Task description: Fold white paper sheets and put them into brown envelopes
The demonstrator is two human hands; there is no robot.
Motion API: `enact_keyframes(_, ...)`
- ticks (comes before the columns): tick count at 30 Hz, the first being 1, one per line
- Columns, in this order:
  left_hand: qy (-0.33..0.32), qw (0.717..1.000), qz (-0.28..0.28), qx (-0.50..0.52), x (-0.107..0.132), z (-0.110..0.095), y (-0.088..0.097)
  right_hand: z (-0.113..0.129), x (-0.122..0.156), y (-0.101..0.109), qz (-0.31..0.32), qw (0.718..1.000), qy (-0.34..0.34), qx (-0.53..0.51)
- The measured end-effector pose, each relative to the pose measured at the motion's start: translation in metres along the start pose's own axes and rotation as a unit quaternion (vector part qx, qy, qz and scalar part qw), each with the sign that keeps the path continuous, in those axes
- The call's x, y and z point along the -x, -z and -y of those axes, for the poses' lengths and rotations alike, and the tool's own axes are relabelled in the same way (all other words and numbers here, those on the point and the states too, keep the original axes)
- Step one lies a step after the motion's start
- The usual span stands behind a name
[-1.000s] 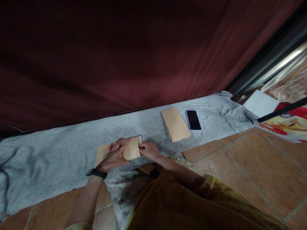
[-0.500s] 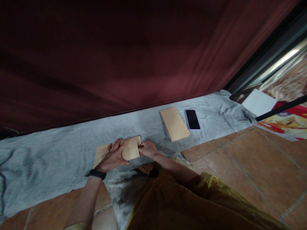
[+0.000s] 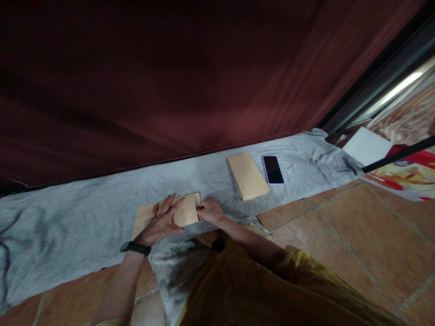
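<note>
A brown paper envelope (image 3: 186, 211) lies on the grey cloth in front of me. Across it rests my left hand (image 3: 163, 224), palm down with fingers stretched out, pressing on the paper; a dark band circles that wrist. At the envelope's right end, my right hand (image 3: 210, 211) has its fingers closed by the open edge. What those fingers pinch, if anything, is too small and hidden to make out. To the right lies a stack of brown envelopes (image 3: 247, 175), with a phone (image 3: 273, 170) beside it, its screen dark.
The grey cloth (image 3: 84, 203) runs along the foot of a dark red curtain (image 3: 190, 99). Brown floor tiles (image 3: 356, 226) lie on the near side. At the far right are a white sheet (image 3: 367, 145), a colourful printed package (image 3: 404, 174) and a dark bar.
Hardly anything differs. The left hand's fingers have shifted very slightly on the envelope, whose paper now looks flatter; the right hand stays at its edge.
</note>
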State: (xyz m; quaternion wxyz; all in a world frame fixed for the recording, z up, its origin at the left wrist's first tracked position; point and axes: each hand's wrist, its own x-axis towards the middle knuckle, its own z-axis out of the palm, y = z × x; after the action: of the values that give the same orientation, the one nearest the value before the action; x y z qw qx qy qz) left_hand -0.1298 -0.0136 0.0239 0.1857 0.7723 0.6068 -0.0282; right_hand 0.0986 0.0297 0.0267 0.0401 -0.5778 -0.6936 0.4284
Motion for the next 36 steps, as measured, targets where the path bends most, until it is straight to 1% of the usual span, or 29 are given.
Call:
enact_keyframes(2, -0.020, 1.000, -0.023, 0.002, 0.005, -0.003, -0.005, 0.000, 0.001, 0.000, 0.001, 1.000, 0.003, -0.003)
enact_keyframes(5, -0.037, 0.998, -0.055, 0.005, 0.013, -0.015, -0.014, -0.002, 0.001, -0.002, -0.001, 1.000, 0.011, -0.006)
enact_keyframes(10, -0.020, 0.994, -0.106, -0.025, 0.023, -0.034, -0.033, -0.006, 0.002, -0.004, -0.001, 0.999, 0.032, -0.007)
enact_keyframes(14, -0.009, 0.993, -0.111, -0.040, 0.025, -0.038, -0.041, -0.012, 0.005, -0.004, 0.011, 0.999, 0.047, -0.012)
enact_keyframes(21, -0.008, 0.991, -0.123, -0.054, 0.024, -0.038, -0.046, -0.020, 0.009, -0.003, 0.018, 0.998, 0.066, -0.014)
enact_keyframes(24, -0.006, 0.991, -0.126, -0.054, 0.024, -0.039, -0.047, -0.022, 0.009, -0.005, 0.010, 0.997, 0.073, -0.008)
enact_keyframes(28, -0.006, 0.990, -0.129, -0.058, 0.025, -0.043, -0.045, -0.022, 0.011, -0.006, -0.023, 0.996, 0.088, 0.007)
enact_keyframes(30, -0.005, 0.990, -0.129, -0.063, 0.026, -0.045, -0.045, -0.021, 0.012, -0.007, -0.056, 0.990, 0.129, 0.023)
enact_keyframes(33, -0.004, 0.989, -0.132, -0.064, 0.026, -0.049, -0.045, -0.019, 0.009, -0.008, -0.103, 0.962, 0.246, 0.056)
enact_keyframes(34, -0.004, 0.989, -0.136, -0.063, 0.026, -0.050, -0.046, -0.018, 0.007, -0.009, -0.109, 0.951, 0.282, 0.065)
enact_keyframes(36, -0.008, 0.987, -0.145, -0.064, 0.026, -0.053, -0.049, -0.017, 0.001, -0.013, -0.103, 0.935, 0.330, 0.076)
